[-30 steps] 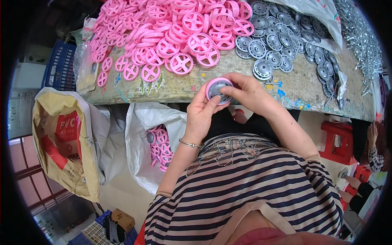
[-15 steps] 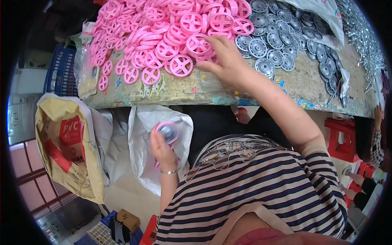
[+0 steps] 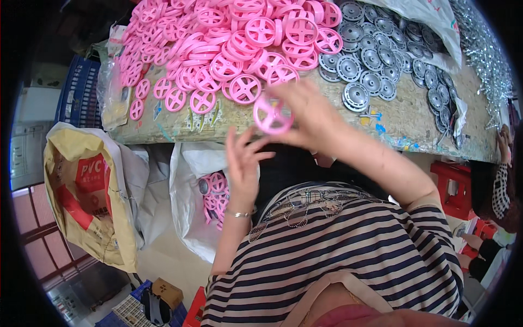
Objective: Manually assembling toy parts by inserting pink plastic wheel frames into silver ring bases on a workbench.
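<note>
My right hand [image 3: 308, 114] grips a pink spoked wheel ring [image 3: 273, 115] above the table's front edge, slightly blurred by motion. Just left of it, my left hand [image 3: 245, 163] is raised with its fingers apart and nothing in them. Behind the hands a heap of pink wheel rings [image 3: 229, 65] covers the far middle of the table. To its right lie several grey hubcap-like discs [image 3: 356, 96]. Below my left hand, an open white sack [image 3: 188, 223] holds pink rings with grey discs [image 3: 216, 191].
The worn wooden table [image 3: 338, 131] spans the front. A yellow-lined sack [image 3: 122, 240] stands open at the left, near a blue crate [image 3: 79, 98]. Silver tinsel [image 3: 479, 60] hangs at the right, above a red stool [image 3: 452, 185]. Another person's hand [image 3: 504, 141] shows at the right edge.
My right hand has drawn a pink wheel ring from the heap toward me. My left hand has let go of a pink-and-grey wheel over the white sack and risen toward the right hand.
</note>
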Action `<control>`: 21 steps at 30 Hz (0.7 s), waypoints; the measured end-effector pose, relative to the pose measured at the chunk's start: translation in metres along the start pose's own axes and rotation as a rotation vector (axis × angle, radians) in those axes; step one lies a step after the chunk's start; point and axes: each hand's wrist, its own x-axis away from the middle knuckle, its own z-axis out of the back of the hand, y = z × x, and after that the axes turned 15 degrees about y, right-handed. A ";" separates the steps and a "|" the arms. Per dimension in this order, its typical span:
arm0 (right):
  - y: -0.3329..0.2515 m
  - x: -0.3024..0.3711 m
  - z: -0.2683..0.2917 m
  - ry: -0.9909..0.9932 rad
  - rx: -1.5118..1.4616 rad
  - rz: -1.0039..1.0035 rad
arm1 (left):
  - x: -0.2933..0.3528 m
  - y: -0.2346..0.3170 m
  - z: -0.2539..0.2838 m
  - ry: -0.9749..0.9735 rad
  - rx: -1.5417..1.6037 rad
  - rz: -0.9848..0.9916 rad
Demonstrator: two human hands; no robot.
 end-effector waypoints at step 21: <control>0.100 -0.002 0.076 0.175 0.384 -0.432 | -0.021 -0.018 -0.046 -0.057 -0.133 -0.033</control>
